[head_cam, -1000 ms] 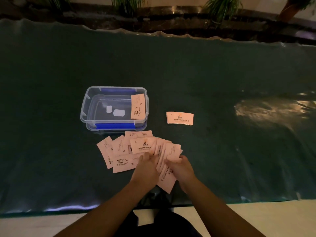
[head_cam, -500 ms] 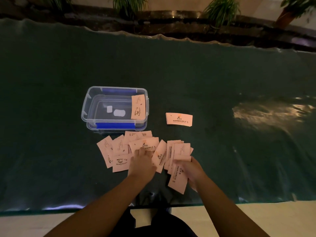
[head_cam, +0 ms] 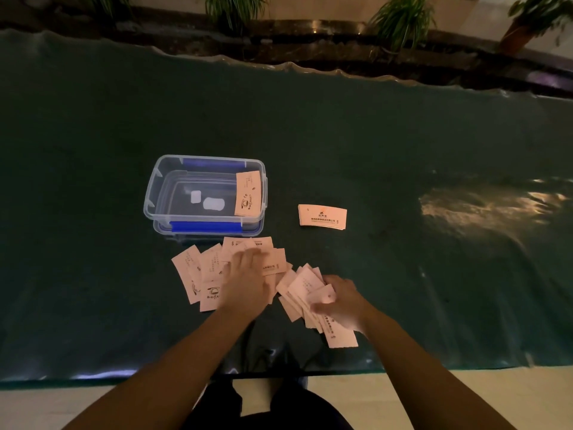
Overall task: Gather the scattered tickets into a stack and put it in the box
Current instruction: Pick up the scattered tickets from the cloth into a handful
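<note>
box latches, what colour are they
Blue, on a clear plastic box; the near latch shows best in the head view.

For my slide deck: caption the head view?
Left hand presses loose tickets; right hand grips a bunch near the box.

Dim, warm light; a glare patch point(head_cam: 483, 209) shines at right on the table cover, edges bow, and the left hand point(head_cam: 248, 280) blurs.
</note>
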